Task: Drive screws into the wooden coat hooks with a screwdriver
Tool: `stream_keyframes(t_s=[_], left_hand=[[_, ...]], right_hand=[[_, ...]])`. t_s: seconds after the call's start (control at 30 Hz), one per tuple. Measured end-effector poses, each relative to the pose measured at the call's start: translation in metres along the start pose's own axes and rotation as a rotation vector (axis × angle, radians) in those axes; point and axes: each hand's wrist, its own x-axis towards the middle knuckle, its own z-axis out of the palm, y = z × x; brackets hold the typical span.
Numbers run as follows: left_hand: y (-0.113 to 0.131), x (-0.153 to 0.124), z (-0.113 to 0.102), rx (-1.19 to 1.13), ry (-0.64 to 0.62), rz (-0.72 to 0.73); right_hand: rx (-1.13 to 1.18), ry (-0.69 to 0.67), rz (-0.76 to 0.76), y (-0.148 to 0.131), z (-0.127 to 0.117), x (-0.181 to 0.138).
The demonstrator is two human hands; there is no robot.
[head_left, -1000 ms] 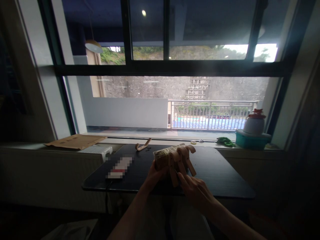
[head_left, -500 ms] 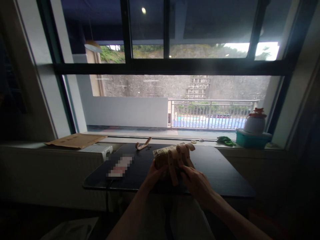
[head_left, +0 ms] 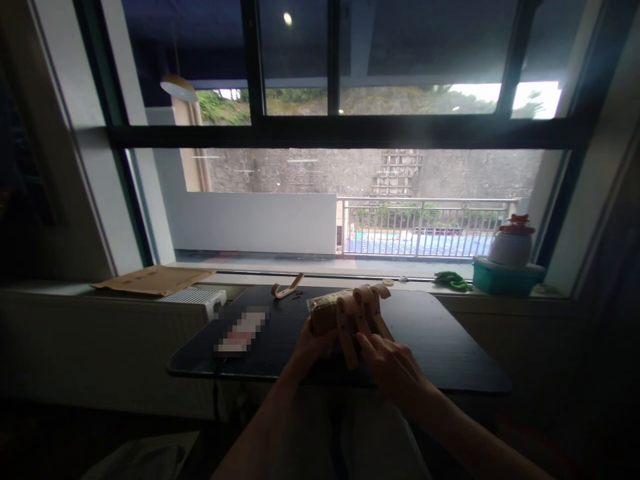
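Near the front of the dark table lies a brown block (head_left: 324, 321), partly covered in clear plastic wrap (head_left: 316, 304). Several curved bentwood hooks (head_left: 349, 341) with small holes sit side by side across it. My left hand (head_left: 311, 347) is closed around the block's near left side. At the lower part of the hooks, my right hand (head_left: 391, 359) is closed, thumb and fingers pinched together. Whatever is between those fingertips is too dark and small to make out. Another bentwood hook (head_left: 289, 291) lies apart at the back of the table, beside small dark pieces like screws (head_left: 297, 295).
The dark table (head_left: 440, 353) stands against a windowsill. A blurred-out flat item (head_left: 241, 333) lies at its left. On the sill are a brown envelope (head_left: 155, 280), a green cloth (head_left: 451, 281) and a teal box (head_left: 507, 277) bearing a white container (head_left: 510, 248).
My right hand's fingers have shifted slightly at the hooks, with the index finger reaching a little further forward. My left hand keeps its hold on the block.
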Motion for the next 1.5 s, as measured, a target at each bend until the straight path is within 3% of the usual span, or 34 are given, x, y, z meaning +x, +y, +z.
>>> stream_keyframes(t_s=[0.17, 0.47, 0.8, 1.13, 1.5], left_hand=[[-0.003, 0.000, 0.001, 0.010, -0.015, 0.014], [-0.007, 0.000, 0.000, 0.013, -0.054, 0.048], [-0.002, -0.003, 0.002, 0.007, -0.060, 0.044], [-0.003, -0.002, 0.001, 0.018, -0.062, 0.050], [-0.004, -0.004, 0.002, 0.034, -0.050, 0.046]], right_hand=[[0.026, -0.034, 0.032, 0.005, -0.001, -0.001], [0.195, -0.016, 0.281, 0.001, 0.015, -0.011], [0.092, -0.089, 0.126, -0.005, -0.003, 0.002], [0.237, -0.081, 0.338, 0.000, 0.017, -0.005], [0.075, -0.160, 0.221, -0.007, -0.003, 0.006]])
